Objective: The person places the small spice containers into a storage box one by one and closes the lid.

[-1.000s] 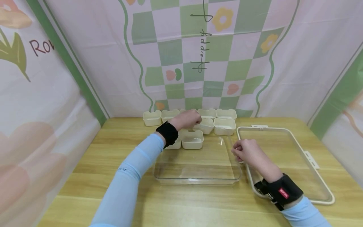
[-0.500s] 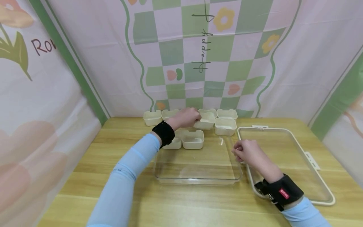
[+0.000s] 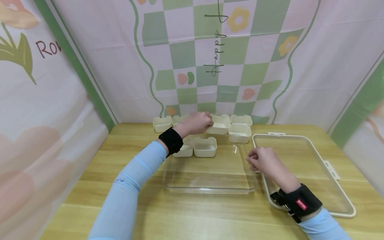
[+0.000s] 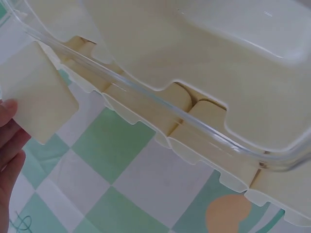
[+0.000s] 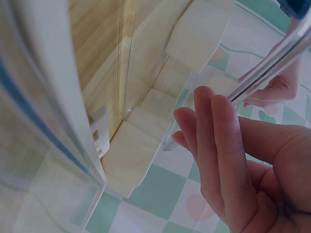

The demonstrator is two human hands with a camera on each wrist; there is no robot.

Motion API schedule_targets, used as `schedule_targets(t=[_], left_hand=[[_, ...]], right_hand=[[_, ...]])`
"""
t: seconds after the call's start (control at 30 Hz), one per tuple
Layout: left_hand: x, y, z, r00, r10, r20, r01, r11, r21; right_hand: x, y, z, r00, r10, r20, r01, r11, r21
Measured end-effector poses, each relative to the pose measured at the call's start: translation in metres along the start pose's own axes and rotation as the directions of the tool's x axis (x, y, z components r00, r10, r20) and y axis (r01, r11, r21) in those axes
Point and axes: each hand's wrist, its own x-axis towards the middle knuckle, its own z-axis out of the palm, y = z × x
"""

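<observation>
My left hand (image 3: 196, 123) pinches the side of a small cream box (image 3: 220, 124), held up over the back rows of boxes; in the left wrist view its fingers (image 4: 7, 114) are on one end of this box (image 4: 39, 92). In front stands a clear plastic bin (image 3: 208, 191), with two cream boxes (image 3: 205, 147) inside at its back left. At the bin's right wall, my right hand (image 3: 262, 160) pinches the rim; the right wrist view has the clear rim (image 5: 272, 63) running in between thumb and fingers.
Several more cream boxes (image 3: 239, 134) stand along the back edge of the wooden table (image 3: 192, 216), against a printed cloth (image 3: 228, 56). On the right lies a clear lid with a white frame and clips (image 3: 300, 166), partly under the right forearm.
My left hand has lifted the small cream box from its tilted place among the back boxes, raising it up and slightly back. The right hand stays on the bin's rim.
</observation>
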Motion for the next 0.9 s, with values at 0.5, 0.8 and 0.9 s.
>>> schedule_targets(t=[0.5, 0.8, 0.9], left_hand=[[0.000, 0.012, -0.006, 0.998, 0.055, -0.033, -0.054, 0.997, 0.047], [0.000, 0.024, -0.011, 0.995, 0.096, -0.040, -0.094, 0.994, 0.061], [0.001, 0.028, -0.011, 0.992, 0.121, -0.047, -0.117, 0.991, 0.072]], right_hand=[[0.001, 0.001, 0.000, 1.000, -0.008, -0.008, 0.008, 1.000, -0.012], [0.001, 0.002, 0.000, 1.000, -0.011, -0.008, 0.011, 1.000, -0.003], [0.001, 0.001, 0.000, 1.000, -0.010, -0.003, 0.010, 1.000, 0.000]])
